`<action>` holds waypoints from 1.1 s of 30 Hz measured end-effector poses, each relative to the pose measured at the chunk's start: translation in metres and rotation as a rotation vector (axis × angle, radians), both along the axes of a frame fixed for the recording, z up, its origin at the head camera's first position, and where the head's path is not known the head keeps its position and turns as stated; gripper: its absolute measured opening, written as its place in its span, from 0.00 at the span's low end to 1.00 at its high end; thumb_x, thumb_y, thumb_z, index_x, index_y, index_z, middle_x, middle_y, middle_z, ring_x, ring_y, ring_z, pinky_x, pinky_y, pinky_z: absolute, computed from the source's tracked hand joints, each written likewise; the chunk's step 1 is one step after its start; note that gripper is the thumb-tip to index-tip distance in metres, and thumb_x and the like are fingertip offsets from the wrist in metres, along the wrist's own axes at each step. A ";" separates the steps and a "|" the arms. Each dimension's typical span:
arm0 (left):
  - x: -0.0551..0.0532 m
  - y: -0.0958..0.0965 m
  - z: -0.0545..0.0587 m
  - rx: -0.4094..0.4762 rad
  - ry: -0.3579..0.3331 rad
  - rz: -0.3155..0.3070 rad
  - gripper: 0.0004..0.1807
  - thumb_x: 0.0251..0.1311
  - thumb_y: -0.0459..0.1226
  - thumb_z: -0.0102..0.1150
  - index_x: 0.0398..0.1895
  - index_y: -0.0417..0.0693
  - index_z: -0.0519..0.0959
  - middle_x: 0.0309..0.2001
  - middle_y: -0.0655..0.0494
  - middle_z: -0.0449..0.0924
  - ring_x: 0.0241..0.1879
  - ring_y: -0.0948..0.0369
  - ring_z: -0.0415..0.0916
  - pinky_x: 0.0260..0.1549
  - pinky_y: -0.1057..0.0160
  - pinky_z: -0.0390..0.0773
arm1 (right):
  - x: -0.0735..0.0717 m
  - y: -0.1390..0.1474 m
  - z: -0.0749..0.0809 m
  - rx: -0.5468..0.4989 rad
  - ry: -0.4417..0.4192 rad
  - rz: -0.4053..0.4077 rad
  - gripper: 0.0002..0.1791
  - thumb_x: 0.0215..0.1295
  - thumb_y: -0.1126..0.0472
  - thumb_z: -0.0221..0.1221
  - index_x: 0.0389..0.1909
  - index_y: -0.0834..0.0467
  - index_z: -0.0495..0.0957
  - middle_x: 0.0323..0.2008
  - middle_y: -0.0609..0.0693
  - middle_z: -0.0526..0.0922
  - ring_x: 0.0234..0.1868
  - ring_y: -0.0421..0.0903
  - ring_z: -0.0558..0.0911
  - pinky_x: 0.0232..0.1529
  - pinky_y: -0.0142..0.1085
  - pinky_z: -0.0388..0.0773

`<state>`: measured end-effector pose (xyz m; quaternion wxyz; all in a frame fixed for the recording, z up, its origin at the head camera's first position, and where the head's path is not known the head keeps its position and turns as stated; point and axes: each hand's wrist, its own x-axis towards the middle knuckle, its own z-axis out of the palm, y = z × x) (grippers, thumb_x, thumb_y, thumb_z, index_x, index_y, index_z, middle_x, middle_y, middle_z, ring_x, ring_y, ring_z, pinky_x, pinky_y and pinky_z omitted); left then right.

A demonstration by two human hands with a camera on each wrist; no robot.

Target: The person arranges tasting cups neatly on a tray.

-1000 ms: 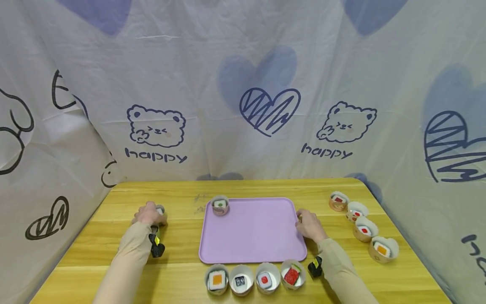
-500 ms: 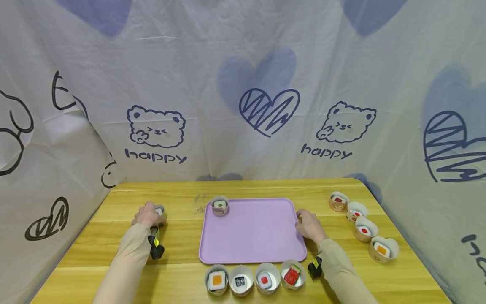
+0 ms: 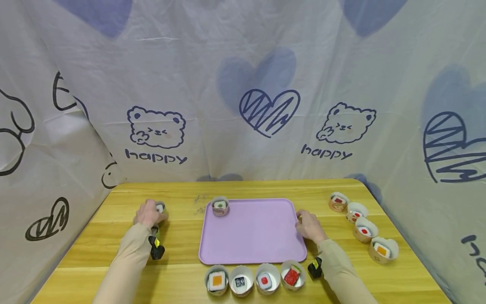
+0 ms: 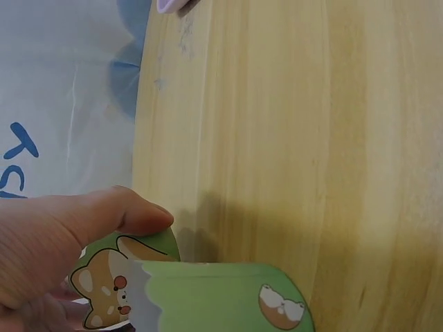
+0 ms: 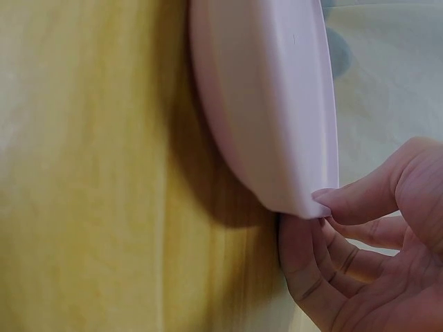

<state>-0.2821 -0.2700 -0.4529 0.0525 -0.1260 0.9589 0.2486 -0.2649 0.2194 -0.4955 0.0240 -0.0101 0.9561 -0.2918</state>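
Note:
My left hand [image 3: 148, 213] grips a small paper cake cup [image 4: 104, 287] with a green, bear-printed outside, thumb on one side of the wall. A white piece shows inside this cup in the head view. Close by is a second green cup [image 4: 221, 297], mostly hidden under my wrist in the head view. On the right, my right hand [image 3: 310, 226] pinches the rim of a lilac tray [image 3: 252, 236] between thumb and fingers. One paper cup [image 3: 220, 207] with a white-and-green sushi-like piece stands in the tray's far left corner.
Along the tray's near side stands a row of several paper cups [image 3: 241, 285] with sushi-like pieces. Several more cups [image 3: 365, 231] form a slanting line at the right. A printed cloth [image 3: 212, 126] hangs behind the wooden table [image 3: 182, 278].
My left hand has shifted slightly away from me together with the cup it grips. The right hand and the tray look unmoved.

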 end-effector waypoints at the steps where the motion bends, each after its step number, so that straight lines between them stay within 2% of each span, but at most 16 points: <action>1: 0.000 0.001 0.000 0.000 0.003 0.000 0.32 0.58 0.39 0.67 0.54 0.24 0.65 0.43 0.29 0.75 0.40 0.38 0.77 0.34 0.48 0.77 | 0.000 0.000 0.000 0.002 0.001 -0.001 0.18 0.61 0.70 0.54 0.52 0.71 0.76 0.29 0.56 0.81 0.29 0.48 0.77 0.31 0.38 0.75; 6: -0.002 0.005 0.001 0.004 0.017 0.002 0.36 0.58 0.39 0.68 0.57 0.21 0.62 0.47 0.24 0.74 0.43 0.34 0.77 0.36 0.45 0.78 | 0.000 0.000 0.000 0.004 0.001 -0.001 0.18 0.61 0.70 0.54 0.52 0.70 0.76 0.29 0.56 0.81 0.29 0.48 0.77 0.32 0.39 0.75; 13: -0.003 0.011 0.002 0.017 0.072 0.003 0.39 0.56 0.40 0.69 0.60 0.20 0.61 0.50 0.22 0.74 0.43 0.34 0.78 0.37 0.44 0.80 | 0.000 0.000 -0.001 0.012 0.003 -0.003 0.18 0.61 0.69 0.55 0.52 0.70 0.76 0.29 0.56 0.81 0.30 0.48 0.77 0.33 0.41 0.76; 18: -0.004 0.016 0.003 0.048 0.133 0.012 0.37 0.53 0.39 0.72 0.57 0.23 0.65 0.49 0.24 0.75 0.43 0.36 0.78 0.40 0.44 0.80 | 0.000 0.000 -0.001 0.014 0.003 -0.005 0.18 0.61 0.69 0.55 0.52 0.70 0.76 0.30 0.56 0.81 0.30 0.49 0.77 0.35 0.42 0.77; 22: -0.006 0.020 0.003 0.059 0.190 -0.005 0.34 0.50 0.37 0.73 0.55 0.24 0.69 0.48 0.26 0.76 0.43 0.38 0.78 0.42 0.44 0.80 | -0.001 0.000 -0.001 0.020 0.000 -0.006 0.18 0.61 0.69 0.55 0.52 0.71 0.76 0.30 0.56 0.81 0.31 0.49 0.77 0.36 0.43 0.77; 27: -0.007 0.026 0.004 0.072 0.216 -0.019 0.33 0.48 0.36 0.73 0.54 0.25 0.70 0.47 0.27 0.77 0.42 0.39 0.78 0.42 0.45 0.80 | 0.000 0.000 -0.001 0.019 -0.008 -0.011 0.19 0.62 0.69 0.55 0.53 0.70 0.76 0.31 0.56 0.81 0.32 0.50 0.77 0.38 0.45 0.78; 33: -0.008 0.036 0.007 0.090 0.248 -0.032 0.35 0.46 0.35 0.73 0.56 0.26 0.70 0.48 0.28 0.77 0.45 0.39 0.78 0.46 0.43 0.80 | 0.000 -0.001 0.000 0.026 -0.001 -0.003 0.19 0.61 0.69 0.55 0.53 0.71 0.76 0.31 0.56 0.81 0.32 0.50 0.77 0.39 0.46 0.78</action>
